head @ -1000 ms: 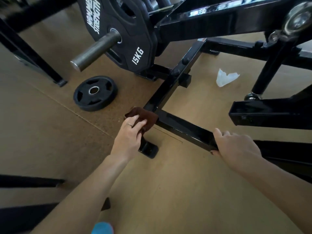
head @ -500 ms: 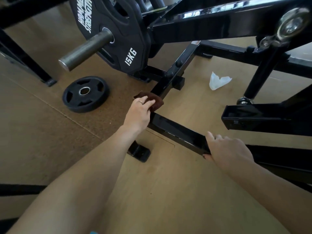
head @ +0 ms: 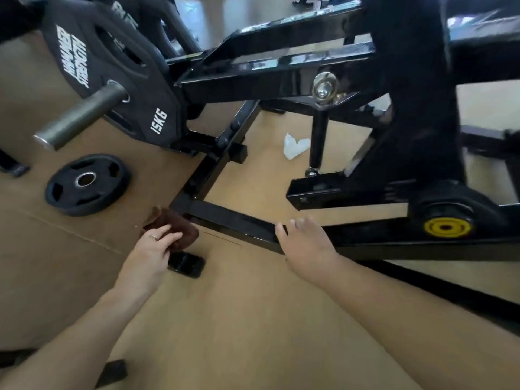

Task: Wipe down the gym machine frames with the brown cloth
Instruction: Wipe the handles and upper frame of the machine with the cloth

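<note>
The black gym machine frame lies low on the tan floor, its base bars meeting in a corner at centre left. My left hand grips the brown cloth and presses it against that corner's near end. My right hand rests flat on the base bar further right, fingers spread over its top edge, holding nothing. A rubber foot of the frame sits on the floor just below my left hand.
A 15 kg plate hangs on a steel sleeve at upper left. A smaller loose plate lies on the floor. A crumpled white tissue lies inside the frame. A yellow-capped roller is at right.
My left hand slid the cloth up the side bar, then back down to the frame's corner. My right hand stayed on the base bar. The view shifted left and lower.
</note>
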Demonstrator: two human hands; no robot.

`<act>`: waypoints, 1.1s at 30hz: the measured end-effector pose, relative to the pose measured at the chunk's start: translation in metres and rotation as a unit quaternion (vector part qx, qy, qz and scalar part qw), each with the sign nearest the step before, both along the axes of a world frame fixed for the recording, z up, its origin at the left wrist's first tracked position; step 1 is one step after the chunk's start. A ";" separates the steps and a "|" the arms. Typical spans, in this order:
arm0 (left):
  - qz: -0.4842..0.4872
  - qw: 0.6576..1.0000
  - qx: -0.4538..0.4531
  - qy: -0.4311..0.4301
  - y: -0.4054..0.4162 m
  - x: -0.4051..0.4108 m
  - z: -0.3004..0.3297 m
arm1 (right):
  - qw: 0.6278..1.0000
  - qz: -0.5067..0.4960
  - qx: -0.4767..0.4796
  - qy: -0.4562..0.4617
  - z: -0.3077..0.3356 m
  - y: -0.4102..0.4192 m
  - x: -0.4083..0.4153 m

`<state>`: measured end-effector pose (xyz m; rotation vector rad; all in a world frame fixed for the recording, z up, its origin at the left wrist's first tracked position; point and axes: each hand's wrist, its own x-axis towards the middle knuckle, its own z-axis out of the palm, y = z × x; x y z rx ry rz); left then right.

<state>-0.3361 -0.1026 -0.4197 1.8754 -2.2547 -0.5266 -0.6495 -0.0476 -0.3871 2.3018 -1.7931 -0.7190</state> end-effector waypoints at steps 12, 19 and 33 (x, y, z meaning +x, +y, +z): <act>0.038 0.874 0.060 0.480 0.007 -0.211 0.174 | 0.913 -0.033 -0.307 -0.266 0.155 0.090 -0.097; -0.059 0.872 0.003 0.486 0.057 -0.302 0.187 | 0.784 -0.162 -0.363 -0.476 0.155 0.094 -0.120; -0.004 0.845 0.025 0.534 0.063 -0.295 0.209 | 0.722 -0.200 -0.332 -0.574 0.154 0.097 -0.126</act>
